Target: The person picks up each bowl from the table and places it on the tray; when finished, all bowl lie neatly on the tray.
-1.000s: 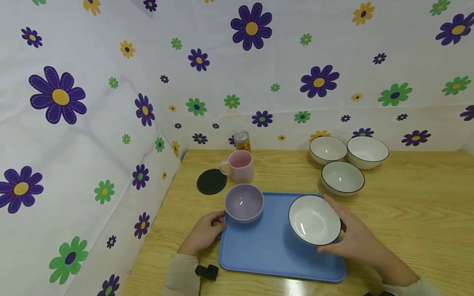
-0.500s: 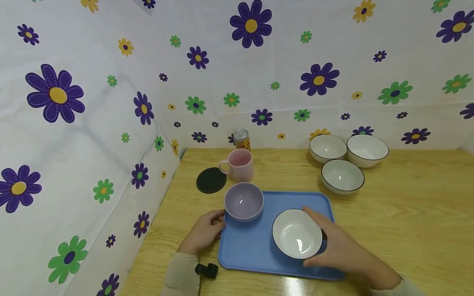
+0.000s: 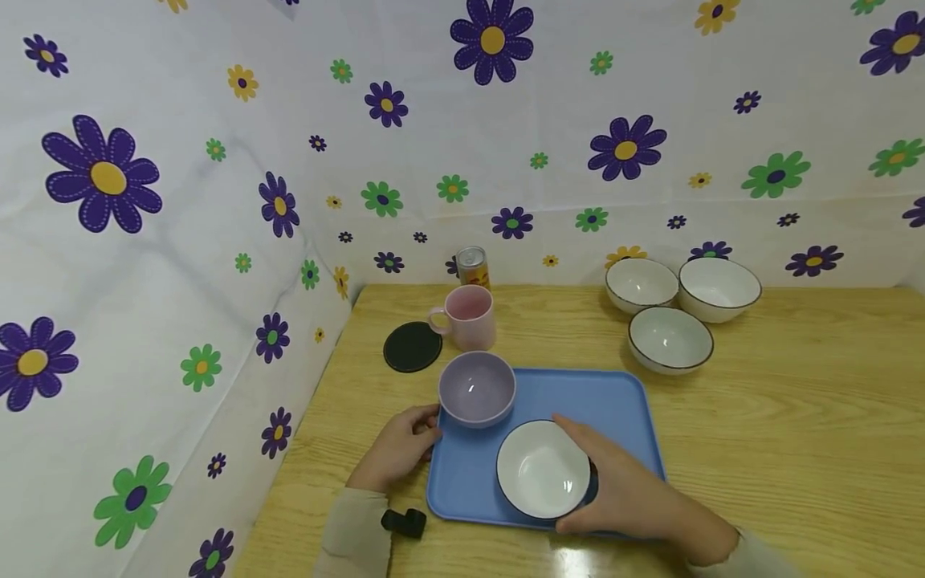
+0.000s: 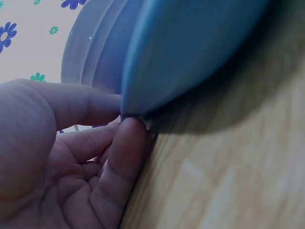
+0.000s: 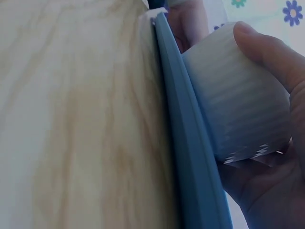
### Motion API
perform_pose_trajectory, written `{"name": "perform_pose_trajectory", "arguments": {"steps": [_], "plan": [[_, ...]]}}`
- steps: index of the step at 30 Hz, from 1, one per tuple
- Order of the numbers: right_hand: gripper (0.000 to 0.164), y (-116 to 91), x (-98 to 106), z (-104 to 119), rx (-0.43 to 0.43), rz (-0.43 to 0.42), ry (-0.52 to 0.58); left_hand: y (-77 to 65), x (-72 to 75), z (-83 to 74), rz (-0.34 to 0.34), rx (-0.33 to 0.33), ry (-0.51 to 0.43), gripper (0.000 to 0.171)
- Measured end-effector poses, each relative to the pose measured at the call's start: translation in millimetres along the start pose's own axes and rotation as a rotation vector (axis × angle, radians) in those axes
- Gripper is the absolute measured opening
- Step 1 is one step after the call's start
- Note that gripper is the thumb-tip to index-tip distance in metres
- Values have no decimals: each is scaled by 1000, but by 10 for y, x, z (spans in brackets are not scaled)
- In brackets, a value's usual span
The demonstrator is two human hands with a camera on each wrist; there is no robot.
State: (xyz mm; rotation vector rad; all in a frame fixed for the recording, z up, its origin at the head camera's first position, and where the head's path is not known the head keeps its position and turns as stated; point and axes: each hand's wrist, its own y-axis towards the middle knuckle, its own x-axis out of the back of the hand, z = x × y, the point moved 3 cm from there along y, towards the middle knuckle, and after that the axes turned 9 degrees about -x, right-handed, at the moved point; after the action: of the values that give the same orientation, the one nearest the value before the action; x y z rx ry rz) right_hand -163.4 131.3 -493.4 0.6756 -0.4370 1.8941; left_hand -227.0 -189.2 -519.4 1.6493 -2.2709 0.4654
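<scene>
A white bowl with a dark rim (image 3: 543, 470) is over the front middle of the blue tray (image 3: 578, 393). Its right side is gripped by my right hand (image 3: 625, 490), thumb and fingers spread around the wall. In the right wrist view the bowl's ribbed outer wall (image 5: 238, 90) is low against the tray; whether its base touches cannot be made out. My left hand (image 3: 399, 445) pinches the tray's left edge, and the left wrist view has thumb and finger meeting at the rim (image 4: 131, 90). A purple bowl (image 3: 477, 389) sits at the tray's back left corner.
Behind the tray stand a pink mug (image 3: 471, 319), a drink can (image 3: 473, 267) and a black round coaster (image 3: 413, 347). Several white bowls are grouped at the back right, the nearest bowl (image 3: 670, 340) just beyond the tray. Flowered cloth (image 3: 549, 104) hangs along the back and left.
My right hand has carried the white bowl leftward and toward me across the tray, from its right side to the front middle. The left hand has stayed at the tray's left edge.
</scene>
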Motion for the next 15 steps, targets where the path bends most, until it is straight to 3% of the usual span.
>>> {"name": "perform_pose_trajectory", "arguments": {"steps": [6, 15], "plan": [[123, 50, -86, 93, 17, 40, 28, -6, 9, -3, -6, 4, 0, 45], [119, 129, -190, 171, 116, 85, 32, -2, -1, -22, -5, -11, -2, 45]]}}
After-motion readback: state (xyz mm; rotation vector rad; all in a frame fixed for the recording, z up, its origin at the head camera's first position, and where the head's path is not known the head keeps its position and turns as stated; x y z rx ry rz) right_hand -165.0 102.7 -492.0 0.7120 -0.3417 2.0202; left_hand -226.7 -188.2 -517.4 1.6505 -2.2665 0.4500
